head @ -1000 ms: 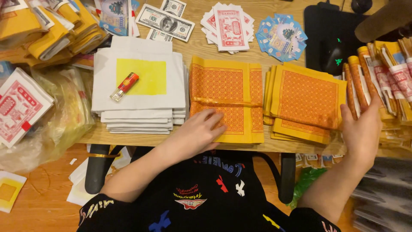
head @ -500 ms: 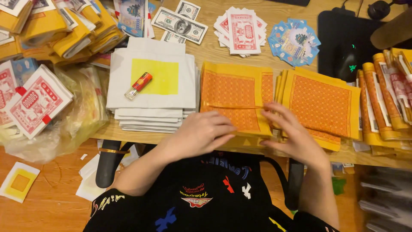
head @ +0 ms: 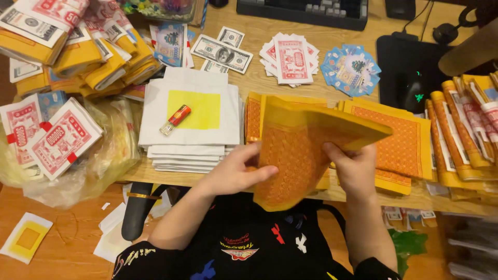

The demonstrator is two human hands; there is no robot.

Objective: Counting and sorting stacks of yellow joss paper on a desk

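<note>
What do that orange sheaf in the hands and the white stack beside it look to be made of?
The orange sheaf looks like thin matte paper: it bends between both hands, showing a printed lattice. The white stack also seems paper, soft-edged layered sheets with a yellow square, probably dull foil or paint.

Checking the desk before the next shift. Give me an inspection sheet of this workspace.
Surface: wooden desk, crowded with paper goods.
Job's things: orange patterned paper sheets with yellow borders, lifted and bent; more of them stacked beneath.
Clutter: white paper stack with a yellow square bearing a small red lighter; banknote-style sheets; red-printed slips; blue-printed slips; yellow-wrapped bundles; clear plastic bag.
Grippers: left hand and right hand grip the lifted sheets' edges.
Cables: black cable by the black mouse.
Surroundings: black keyboard; paper scraps on the wooden floor.
</note>
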